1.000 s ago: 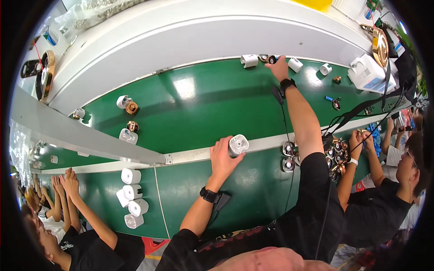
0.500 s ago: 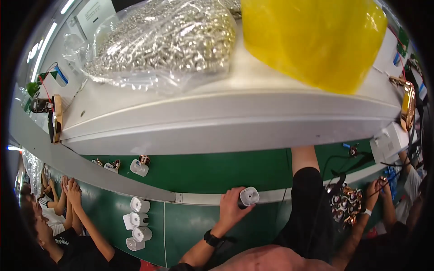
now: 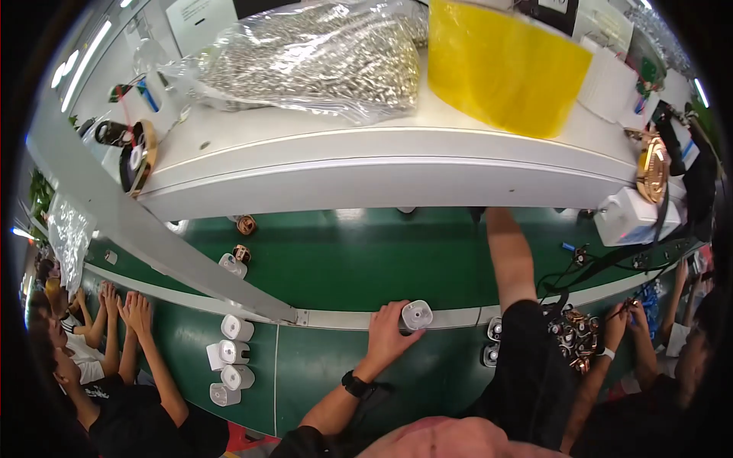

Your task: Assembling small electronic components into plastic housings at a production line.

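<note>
My left hand [image 3: 389,332] is closed round the side of a white rounded-square plastic housing [image 3: 418,314], held at the pale rail [image 3: 347,319] along the green table. The housing's face with a small central hole is turned up. My right forearm [image 3: 510,256] reaches far forward over the table and passes beneath the white shelf [image 3: 328,183]. The shelf hides my right hand, so its fingers and anything in them do not show.
Several white housings [image 3: 237,376] stand in a column at left. By my right sleeve lie two white-and-metal parts [image 3: 492,354] and a heap of shiny parts [image 3: 574,336]. On the shelf rest a clear bag of metal pieces [image 3: 321,65] and a yellow sheet [image 3: 504,72]. Co-workers' hands [image 3: 137,313] flank me.
The view has shifted, showing more green table below the shelf. My right arm still reaches under the shelf, with more forearm visible. My left hand keeps hold of the housing.
</note>
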